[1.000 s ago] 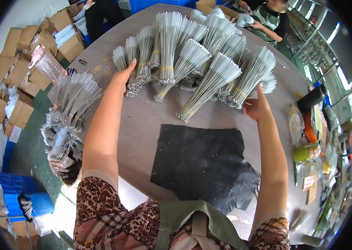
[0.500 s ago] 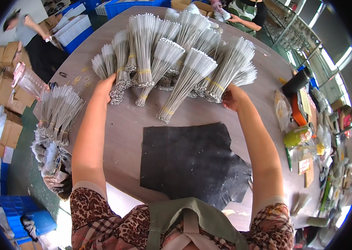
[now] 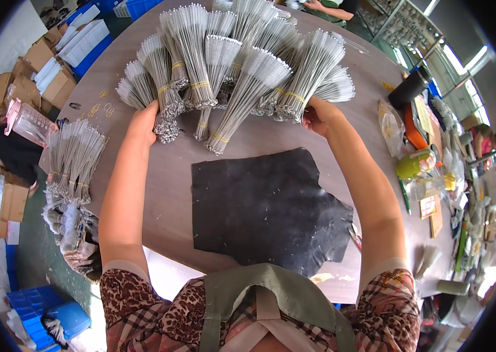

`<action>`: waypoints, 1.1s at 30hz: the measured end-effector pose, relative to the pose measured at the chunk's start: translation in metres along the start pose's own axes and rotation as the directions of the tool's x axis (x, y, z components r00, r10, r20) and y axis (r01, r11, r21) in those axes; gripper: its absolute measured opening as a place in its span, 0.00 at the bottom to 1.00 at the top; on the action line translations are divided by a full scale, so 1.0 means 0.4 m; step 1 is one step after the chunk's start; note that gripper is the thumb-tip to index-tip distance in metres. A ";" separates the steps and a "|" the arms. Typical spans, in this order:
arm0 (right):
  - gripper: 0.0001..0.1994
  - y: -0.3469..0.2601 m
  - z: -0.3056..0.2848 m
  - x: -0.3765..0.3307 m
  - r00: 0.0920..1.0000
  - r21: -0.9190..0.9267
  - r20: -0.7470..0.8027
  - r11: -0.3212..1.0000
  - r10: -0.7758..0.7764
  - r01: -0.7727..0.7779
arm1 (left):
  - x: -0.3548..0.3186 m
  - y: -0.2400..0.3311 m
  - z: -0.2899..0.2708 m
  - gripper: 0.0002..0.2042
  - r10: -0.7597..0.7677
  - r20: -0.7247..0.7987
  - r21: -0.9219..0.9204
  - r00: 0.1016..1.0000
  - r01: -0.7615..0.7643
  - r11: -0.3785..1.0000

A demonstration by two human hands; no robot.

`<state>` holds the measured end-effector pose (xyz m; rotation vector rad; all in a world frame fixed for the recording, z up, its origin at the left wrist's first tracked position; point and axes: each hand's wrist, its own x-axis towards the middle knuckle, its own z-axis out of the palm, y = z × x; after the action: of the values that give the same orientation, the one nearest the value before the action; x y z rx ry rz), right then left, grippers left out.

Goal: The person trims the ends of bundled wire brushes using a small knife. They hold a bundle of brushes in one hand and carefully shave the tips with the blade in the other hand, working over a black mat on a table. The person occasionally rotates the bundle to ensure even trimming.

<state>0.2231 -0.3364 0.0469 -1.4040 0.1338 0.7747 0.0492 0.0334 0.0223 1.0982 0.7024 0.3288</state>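
Observation:
A big heap of wire-handled brushes (image 3: 248, 76) with white bristle tips fans out at the far middle of the table, in bundles tied with yellow bands. My left hand (image 3: 144, 123) is at the heap's left side, closed against the looped handle ends of a bundle (image 3: 166, 97); part of its fingers is hidden behind it. At the right side, my right hand (image 3: 322, 116) has its fingers curled by the lower end of another bundle (image 3: 312, 73). Between my forearms lies a black sheet (image 3: 265, 205) with a ragged right edge.
More brush bundles (image 3: 75, 155) stand at the table's left edge, by a pink-lidded clear jug (image 3: 28, 122). Loose yellow bands (image 3: 107, 110) lie left of the heap. Right are a black bottle (image 3: 410, 87), a green container (image 3: 415, 164) and red-handled tool (image 3: 354, 237). Other people are nearby.
My view has shifted, so the heap and black sheet sit higher in the picture. Both hands stay at the heap's sides. The person at the left has moved nearer along the table's left side.

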 end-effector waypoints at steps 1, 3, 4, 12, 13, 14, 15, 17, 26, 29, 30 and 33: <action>0.11 0.000 -0.003 -0.009 1.000 -0.012 0.000 1.000 -0.013 0.013 | -0.020 -0.008 0.014 0.15 -0.005 -0.003 -0.003 1.000 0.005 1.000; 0.12 0.001 0.000 -0.033 0.999 -0.032 0.007 0.999 -0.039 0.039 | -0.042 -0.019 0.034 0.15 0.000 0.009 0.011 1.000 0.000 1.000; 0.11 0.007 -0.001 -0.042 0.999 -0.030 -0.034 0.999 -0.023 0.022 | -0.058 -0.024 0.042 0.15 -0.006 0.001 0.018 1.000 0.006 1.000; 0.22 0.059 -0.012 -0.155 0.996 0.296 -0.087 0.954 -0.017 0.042 | -0.184 -0.087 0.106 0.27 0.008 -0.006 0.140 1.000 -0.007 0.990; 0.24 0.057 -0.001 -0.185 0.997 0.459 -0.079 0.888 -0.010 0.045 | -0.197 -0.060 0.096 0.28 -0.036 0.013 0.208 0.999 0.032 0.978; 0.26 0.055 0.001 -0.208 0.998 0.607 -0.067 0.793 -0.005 0.045 | -0.204 -0.037 0.083 0.29 -0.079 0.027 0.276 0.996 0.069 0.959; 0.25 0.057 -0.003 -0.228 0.993 0.637 0.035 0.768 -0.117 0.068 | -0.193 -0.023 0.056 0.34 -0.132 0.015 0.413 0.991 0.114 0.903; 0.23 0.074 0.004 -0.255 0.980 0.406 -0.040 0.893 -0.196 0.195 | -0.197 -0.009 0.042 0.36 -0.057 -0.148 0.640 0.987 0.139 0.755; 0.21 0.266 -0.120 -0.328 0.856 -0.239 -0.330 0.912 -0.398 0.332 | -0.435 -0.118 0.051 0.18 0.513 0.243 0.563 0.823 -0.550 0.617; 0.20 0.305 -0.075 -0.438 0.701 -0.406 -0.338 0.769 -0.628 0.493 | -0.628 -0.173 0.192 0.18 0.271 0.460 0.355 0.846 -0.455 0.817; 0.20 0.318 -0.059 -0.469 0.638 -0.460 -0.311 0.699 -0.704 0.547 | -0.689 -0.185 0.246 0.19 0.194 0.547 0.213 0.815 -0.359 0.909; 0.25 0.339 0.058 -0.637 0.657 -0.358 -0.150 0.660 -0.739 0.660 | -0.775 -0.178 0.376 0.21 0.328 0.670 -0.122 0.666 -0.337 0.934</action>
<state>-0.0524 -0.4229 0.0712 -1.6578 -0.3146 -0.0880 -0.0875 -0.2792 0.1091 1.2519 -0.1739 0.2001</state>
